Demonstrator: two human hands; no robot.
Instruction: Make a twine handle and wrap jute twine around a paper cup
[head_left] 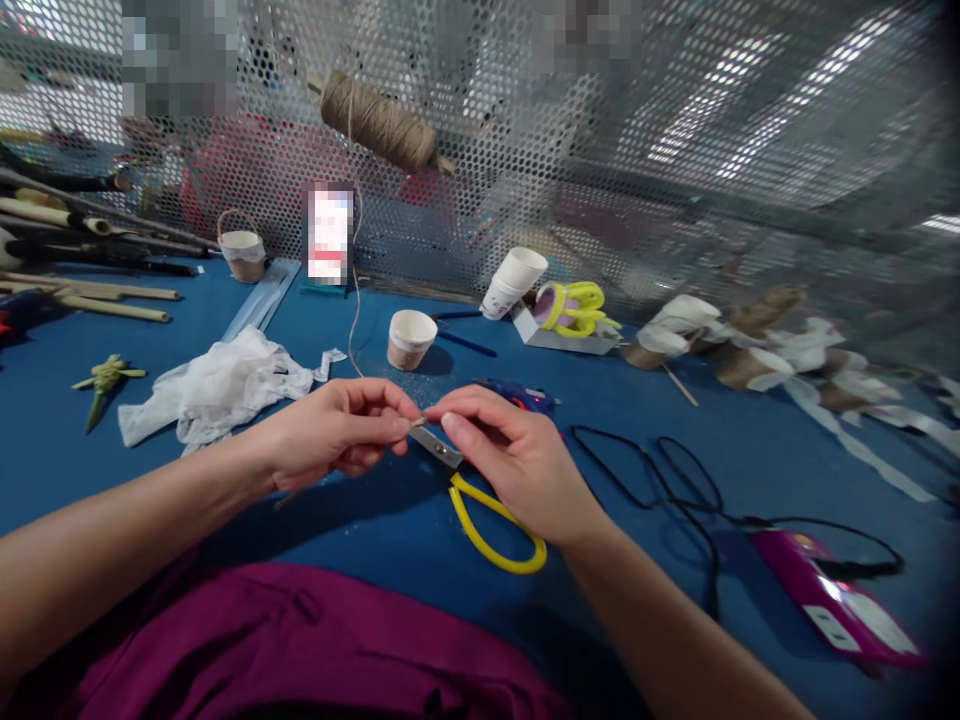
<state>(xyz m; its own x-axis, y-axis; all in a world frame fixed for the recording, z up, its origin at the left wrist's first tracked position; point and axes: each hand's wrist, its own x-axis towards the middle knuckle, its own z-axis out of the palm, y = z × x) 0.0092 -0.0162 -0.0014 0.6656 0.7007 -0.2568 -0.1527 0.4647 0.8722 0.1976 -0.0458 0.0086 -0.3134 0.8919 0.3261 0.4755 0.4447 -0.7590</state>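
My left hand [349, 430] pinches a piece of brown twine [418, 422] between thumb and forefinger. Thumb and fingers of my right hand [517, 455] close on the same bit of twine, so the fingertips of both hands almost meet. Beneath them on the blue table lie scissors [441, 448] with yellow handles, partly covered by my right hand. A strand runs down from a twine spool [379, 122] hung on the perforated metal screen and passes behind my left hand. Beyond the hands stands a small paper cup [412, 342] with a brown wrapped lower part.
A blue glue gun [525, 396] lies behind my right hand. Its black cable area leads toward a magenta power strip [840, 595]. White lace fabric [225, 385] lies left. Stacked white cups [514, 280], a lit phone [328, 235] and a handled cup [244, 258] stand along the screen [480, 215].
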